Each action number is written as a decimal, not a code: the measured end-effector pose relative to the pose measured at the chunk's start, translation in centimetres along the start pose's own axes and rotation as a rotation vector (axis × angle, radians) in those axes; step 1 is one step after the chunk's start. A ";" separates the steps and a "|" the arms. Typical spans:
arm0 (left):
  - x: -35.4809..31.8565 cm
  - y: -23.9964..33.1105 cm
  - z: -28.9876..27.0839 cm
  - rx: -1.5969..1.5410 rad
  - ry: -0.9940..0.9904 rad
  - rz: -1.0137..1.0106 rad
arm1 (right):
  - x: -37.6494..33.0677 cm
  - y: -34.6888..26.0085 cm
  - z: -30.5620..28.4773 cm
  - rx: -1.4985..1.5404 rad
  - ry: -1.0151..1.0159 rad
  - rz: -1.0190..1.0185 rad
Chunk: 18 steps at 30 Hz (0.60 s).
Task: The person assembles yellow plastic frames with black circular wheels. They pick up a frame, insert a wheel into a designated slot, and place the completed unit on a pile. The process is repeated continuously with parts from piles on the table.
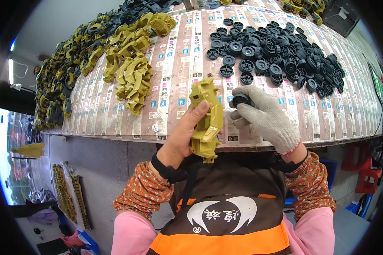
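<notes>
My bare left hand [185, 131] grips a yellow plastic toy car body [208, 117], held upright just over the table's near edge with the thumb across its face. To its right, my right hand [266, 117], in a pale knitted glove, pinches a black toy wheel [241, 100] between thumb and fingers. The wheel is a short gap away from the car body, not touching it. A large heap of loose black wheels [276, 51] lies beyond my right hand. Several more yellow car bodies [134, 80] are piled beyond my left hand.
Along the table's left side runs a long heap of yellow-and-black toy cars [66, 76]. The table [174, 80] is covered with printed sheets. A dark box-like object [342, 17] stands at the far right. Red stools [366, 180] are on the floor to the right.
</notes>
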<state>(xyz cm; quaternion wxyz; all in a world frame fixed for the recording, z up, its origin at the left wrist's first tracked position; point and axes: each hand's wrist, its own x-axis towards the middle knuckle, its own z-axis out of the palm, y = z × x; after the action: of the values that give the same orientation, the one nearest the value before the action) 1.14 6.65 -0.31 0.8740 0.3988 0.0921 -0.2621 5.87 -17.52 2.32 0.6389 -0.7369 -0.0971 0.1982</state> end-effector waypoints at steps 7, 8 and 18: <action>-0.6 -3.1 2.2 0.282 0.125 0.157 | 0.0 0.4 1.5 0.080 0.067 -0.053; -0.5 -3.5 2.1 0.293 0.130 0.162 | -0.3 0.1 1.5 0.019 0.071 -0.062; 0.2 -4.9 2.3 0.579 0.135 0.306 | -1.0 2.2 1.5 -0.171 0.128 -0.191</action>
<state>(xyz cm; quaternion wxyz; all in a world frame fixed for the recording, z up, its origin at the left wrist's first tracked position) -1.40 2.17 -2.08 0.7454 0.6564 0.0105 -0.1161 4.12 -16.87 0.18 0.5946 -0.7873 -0.1422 0.0801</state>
